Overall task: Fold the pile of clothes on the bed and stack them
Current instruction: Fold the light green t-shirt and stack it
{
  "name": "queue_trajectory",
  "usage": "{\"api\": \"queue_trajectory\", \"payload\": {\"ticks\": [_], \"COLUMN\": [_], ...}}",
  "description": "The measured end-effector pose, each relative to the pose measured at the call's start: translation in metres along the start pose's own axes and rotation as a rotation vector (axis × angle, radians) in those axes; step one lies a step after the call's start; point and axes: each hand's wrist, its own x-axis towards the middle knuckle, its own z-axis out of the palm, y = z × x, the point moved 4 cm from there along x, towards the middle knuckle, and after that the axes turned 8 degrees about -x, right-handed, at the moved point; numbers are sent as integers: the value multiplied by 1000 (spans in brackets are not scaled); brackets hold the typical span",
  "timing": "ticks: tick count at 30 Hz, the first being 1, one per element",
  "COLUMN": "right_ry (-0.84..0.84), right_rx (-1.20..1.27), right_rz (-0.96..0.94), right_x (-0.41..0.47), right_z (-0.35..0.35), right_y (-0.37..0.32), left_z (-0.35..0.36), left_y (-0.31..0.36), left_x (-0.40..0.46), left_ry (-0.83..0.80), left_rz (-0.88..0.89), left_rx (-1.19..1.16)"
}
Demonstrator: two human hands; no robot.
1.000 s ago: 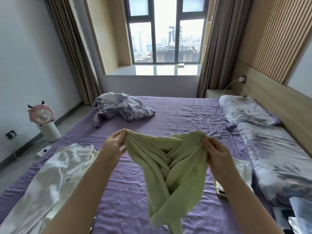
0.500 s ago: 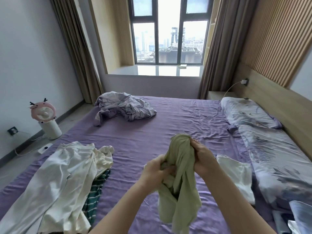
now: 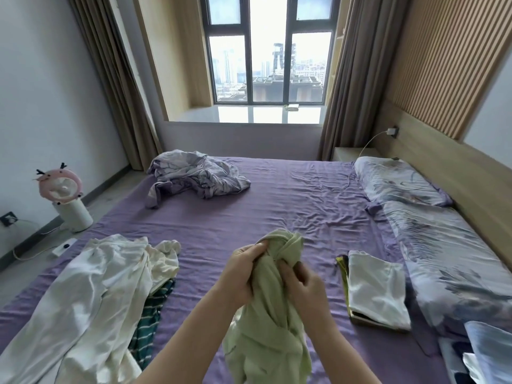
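Bed: You stand at a big bed [image 3: 277, 195] with a purple sheet, in a room with a window at the far end.
Green top: The green top [image 3: 271, 322] hangs bunched up in front of you, above the sheet. It is not folded yet.
Left hand: Your left hand [image 3: 243, 268] has its fingers curled tight around the top's upper part.
Right hand: Your right hand [image 3: 303, 284] pinches the cloth just beside it.
Done: One folded white piece [image 3: 374, 292] lies on a small stack to your right.
Left to do: A loose pile of white clothes [image 3: 91, 295] with a green striped piece [image 3: 151, 311] lies to your left.
Far away: A crumpled purple heap [image 3: 194, 176] sits near the window. I think most of the job is still ahead.
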Motion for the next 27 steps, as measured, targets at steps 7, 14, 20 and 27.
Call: {"api": "queue_trajectory", "payload": {"ticks": [7, 14, 20, 27], "right_ry": [41, -105, -127, 75], "right_rx": [189, 399, 544, -222], "right_rz": [110, 256, 400, 192], "right_x": [24, 37, 47, 58], "right_z": [-27, 5, 0, -56], "right_y": [-6, -24, -28, 5], "left_z": [-68, -75, -41, -43], "left_y": [29, 40, -24, 12], "left_x": [-2, -13, -21, -18], "left_ry": [156, 255, -58, -67], "left_rz": [208, 701, 516, 417], "left_rx": [382, 931, 1033, 460]}}
